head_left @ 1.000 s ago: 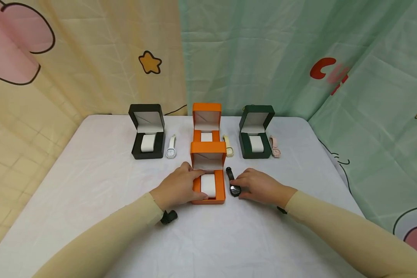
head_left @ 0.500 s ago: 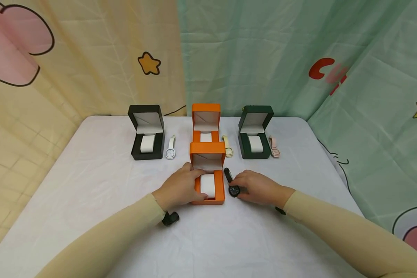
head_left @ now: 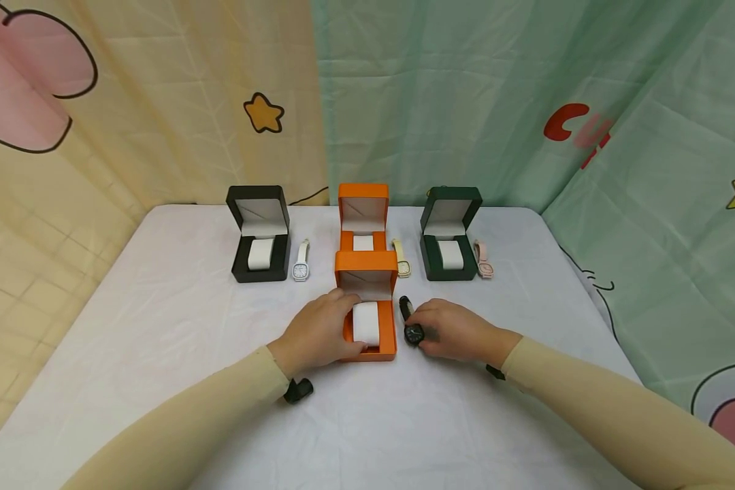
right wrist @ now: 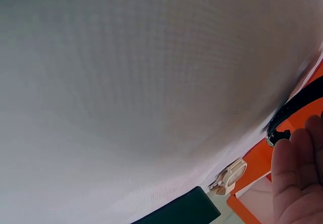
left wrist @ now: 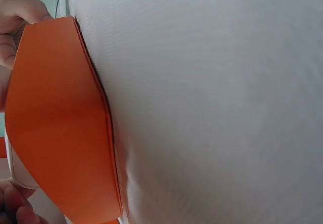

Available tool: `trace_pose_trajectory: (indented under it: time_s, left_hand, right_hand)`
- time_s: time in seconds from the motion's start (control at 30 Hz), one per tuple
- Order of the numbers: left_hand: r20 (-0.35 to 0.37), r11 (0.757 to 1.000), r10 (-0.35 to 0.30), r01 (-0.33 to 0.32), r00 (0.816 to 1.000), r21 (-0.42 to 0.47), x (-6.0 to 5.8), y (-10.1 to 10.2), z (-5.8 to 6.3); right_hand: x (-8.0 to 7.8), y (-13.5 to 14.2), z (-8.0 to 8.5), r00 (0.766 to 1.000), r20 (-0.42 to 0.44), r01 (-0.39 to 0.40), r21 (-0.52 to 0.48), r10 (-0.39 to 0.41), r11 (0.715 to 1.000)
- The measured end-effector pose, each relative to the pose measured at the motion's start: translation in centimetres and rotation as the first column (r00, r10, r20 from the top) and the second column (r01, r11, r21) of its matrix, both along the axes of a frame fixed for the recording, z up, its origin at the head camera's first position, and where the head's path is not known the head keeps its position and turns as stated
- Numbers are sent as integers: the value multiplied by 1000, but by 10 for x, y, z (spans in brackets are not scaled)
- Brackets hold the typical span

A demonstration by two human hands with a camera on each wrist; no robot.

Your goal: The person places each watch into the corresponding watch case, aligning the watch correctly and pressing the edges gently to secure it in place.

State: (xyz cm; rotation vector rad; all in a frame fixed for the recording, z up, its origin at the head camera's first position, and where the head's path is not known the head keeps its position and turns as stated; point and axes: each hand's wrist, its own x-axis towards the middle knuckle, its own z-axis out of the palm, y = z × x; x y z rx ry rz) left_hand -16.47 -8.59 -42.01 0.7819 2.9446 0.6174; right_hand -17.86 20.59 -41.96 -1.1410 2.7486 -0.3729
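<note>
White worktop (head_left: 367, 435), and around mid-frame it's got a black box (head_left: 260, 275), two orange boxes (head_left: 387, 330), a green box (head_left: 453, 275), plus a white watch (head_left: 301, 270), yellow watch (head_left: 403, 267) and pink watch (head_left: 485, 269).

Box (head_left: 390, 327) at L hand (head_left: 320, 330): orange, smooth leatherette by look, low sheen; lid lining (head_left: 367, 284) pale, smooth, dull. Cushion (head_left: 366, 322) by L fingertips: wht, soft-looking, matt. Watch (head_left: 414, 334) at R hand (head_left: 456, 330): dark, glassy face; strap (right wrist: 299, 102) blk, smooth, sl. sheen. Tablecloth (head_left: 404, 425) under both hands: wht woven cloth, fine weave, matt, lt. wrinkles. Sleeves (head_left: 220, 395) behind hands: matt cloth. Curtain (head_left: 465, 102) beyond hands: thin printed fabric, soft folds, faint sheen.
</note>
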Motion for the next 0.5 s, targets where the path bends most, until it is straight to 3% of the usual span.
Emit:
trace_pose_trajectory:
  time_s: [0.23, 0.5]
  left_hand:
    - [-15, 1000, -4, 4, 1000, 15, 1, 1, 0]
    - [-31, 999, 0, 1, 1000, 37, 1, 1, -1]
  right_hand:
    - [1, 1, 1, 1000, -1, 10, -32, -10, 999]
    - [1, -2, 3, 994, 73, 78, -7, -78, 997]
